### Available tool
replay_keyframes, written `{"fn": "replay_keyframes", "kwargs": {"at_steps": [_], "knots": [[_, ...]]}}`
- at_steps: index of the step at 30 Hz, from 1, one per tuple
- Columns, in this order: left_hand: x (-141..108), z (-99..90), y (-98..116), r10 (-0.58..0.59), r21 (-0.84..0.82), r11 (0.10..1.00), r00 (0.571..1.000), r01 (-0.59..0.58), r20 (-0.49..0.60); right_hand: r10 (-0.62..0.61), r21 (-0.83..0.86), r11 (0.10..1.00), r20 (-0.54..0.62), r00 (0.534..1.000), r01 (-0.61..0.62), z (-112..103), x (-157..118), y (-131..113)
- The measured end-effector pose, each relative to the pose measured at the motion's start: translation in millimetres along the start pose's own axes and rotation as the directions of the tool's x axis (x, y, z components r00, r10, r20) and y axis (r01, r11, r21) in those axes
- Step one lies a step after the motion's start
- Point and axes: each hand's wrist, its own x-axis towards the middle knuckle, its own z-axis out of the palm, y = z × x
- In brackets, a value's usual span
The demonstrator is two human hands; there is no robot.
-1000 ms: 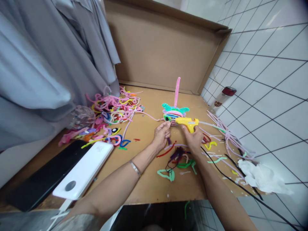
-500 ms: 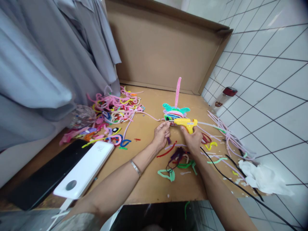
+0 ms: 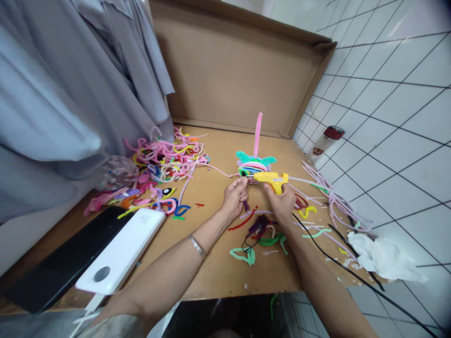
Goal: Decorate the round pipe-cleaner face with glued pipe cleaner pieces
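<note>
My right hand (image 3: pixel 282 199) is wrapped round the grip of a yellow glue gun (image 3: pixel 271 178), whose nozzle points left. The nozzle tip is at the fingertips of my left hand (image 3: pixel 235 195), which is closed in a pinch. A short bunch of dark purple yarn (image 3: pixel 245 205) hangs out below those fingers; its upper end is hidden. Just behind both hands is a colourful pipe-cleaner figure (image 3: pixel 254 164) with teal side pieces and a tall pink stem (image 3: pixel 258 134). Whether my left fingers touch the figure I cannot tell.
A heap of mixed pipe cleaners (image 3: pixel 169 155) lies left, near a white power bank (image 3: pixel 121 251) and a black slab (image 3: pixel 63 258). More purple yarn (image 3: pixel 260 227) and cut pieces lie in front. At right are a pale pipe-cleaner bundle (image 3: pixel 333 197), crumpled tissue (image 3: pixel 384 256), a red-lidded jar (image 3: pixel 326 143) and a black cord (image 3: pixel 338 265).
The whole view has shifted slightly, with things sitting a little further left. Both hands keep their grips, and the glue gun stays at my left fingertips.
</note>
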Motion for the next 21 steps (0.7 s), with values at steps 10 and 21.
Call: {"fn": "replay_keyframes", "kwargs": {"at_steps": [10,21], "knots": [[9,-7.2,11,0.086,0.063,0.995,0.994,-0.082,-0.062,0.177,-0.151,0.963,-0.264,0.948,-0.222,-34,52,38],[27,-23.1,28,0.221,0.179,0.966,0.957,-0.188,-0.189,0.282,-0.574,0.765,-0.106,0.953,-0.290,-34,68,82]]}}
